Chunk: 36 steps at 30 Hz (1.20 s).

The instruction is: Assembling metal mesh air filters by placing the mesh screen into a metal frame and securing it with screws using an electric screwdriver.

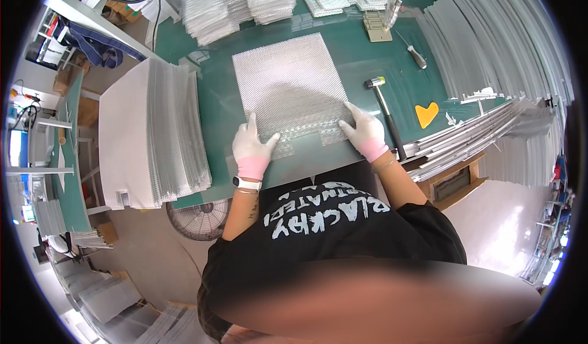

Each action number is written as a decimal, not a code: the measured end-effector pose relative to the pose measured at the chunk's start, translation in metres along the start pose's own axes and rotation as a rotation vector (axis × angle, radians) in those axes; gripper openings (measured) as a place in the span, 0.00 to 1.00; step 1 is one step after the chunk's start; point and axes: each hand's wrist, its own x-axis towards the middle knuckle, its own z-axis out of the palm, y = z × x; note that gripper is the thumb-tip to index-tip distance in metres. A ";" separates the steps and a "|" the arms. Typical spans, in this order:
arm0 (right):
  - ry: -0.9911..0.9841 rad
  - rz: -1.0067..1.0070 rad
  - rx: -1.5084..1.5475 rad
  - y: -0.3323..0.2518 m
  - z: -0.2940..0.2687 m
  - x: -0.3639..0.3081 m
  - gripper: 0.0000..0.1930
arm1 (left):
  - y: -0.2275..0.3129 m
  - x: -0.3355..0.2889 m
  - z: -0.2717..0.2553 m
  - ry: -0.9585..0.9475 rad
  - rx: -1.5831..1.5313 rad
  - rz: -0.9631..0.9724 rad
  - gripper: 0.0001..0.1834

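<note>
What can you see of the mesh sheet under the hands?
The mesh sheet is a silvery, expanded-metal-looking panel, roughly rectangular, with a notch cut from its near right corner. It lies flat on the green bench, slightly skewed. The gloved left hand and right hand press flat on its near edge; nothing else touches it.

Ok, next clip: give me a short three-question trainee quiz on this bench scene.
1. True or false: both gloved hands press flat on the metal mesh sheet.
2. Which lies nearest the right hand? A) hammer B) screwdriver C) orange scraper
3. On which side of the person does the stack of mesh sheets stand?

Key: 1 true; 2 A; 3 the person's left, beyond the left hand.
</note>
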 end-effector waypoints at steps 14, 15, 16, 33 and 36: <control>0.095 0.132 -0.575 0.139 -0.029 0.221 0.31 | -0.010 0.017 -0.016 -0.321 0.152 0.273 0.44; -0.067 0.195 -0.507 0.159 -0.030 0.223 0.32 | -0.001 0.007 -0.021 -0.364 0.196 0.273 0.44; -0.078 0.173 -0.499 0.150 -0.029 0.223 0.32 | 0.006 -0.009 -0.030 -0.407 0.247 0.244 0.43; 0.190 -0.185 0.240 0.000 -0.077 0.072 0.13 | 0.010 -0.154 0.062 -0.437 -1.733 -0.854 0.23; -0.271 -0.168 0.508 -0.056 -0.059 -0.053 0.09 | 0.018 -0.157 0.056 -0.373 -1.729 -0.901 0.23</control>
